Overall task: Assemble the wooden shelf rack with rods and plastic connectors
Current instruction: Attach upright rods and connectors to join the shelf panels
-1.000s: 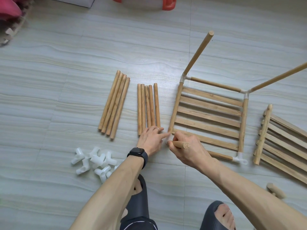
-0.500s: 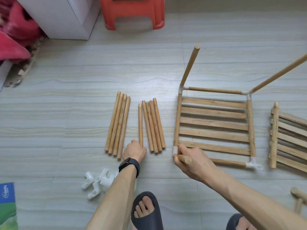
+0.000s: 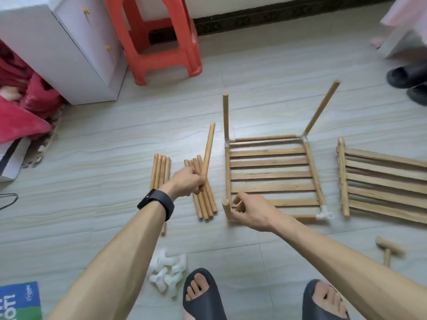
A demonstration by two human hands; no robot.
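Wooden rod (image 3: 207, 151) is gripped at its lower end by the left hand (image 3: 187, 181), lifted above the loose pile; beside the half-curled, empty right hand (image 3: 250, 211), the frame (image 3: 272, 175) waits (judged next: seating the rod in the open near-right connector (image 3: 324, 214)).

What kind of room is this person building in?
Probably a room at home: a grey tiled floor, a red plastic stool beside a white cabinet with small gold knobs, and black slippers by the wall.
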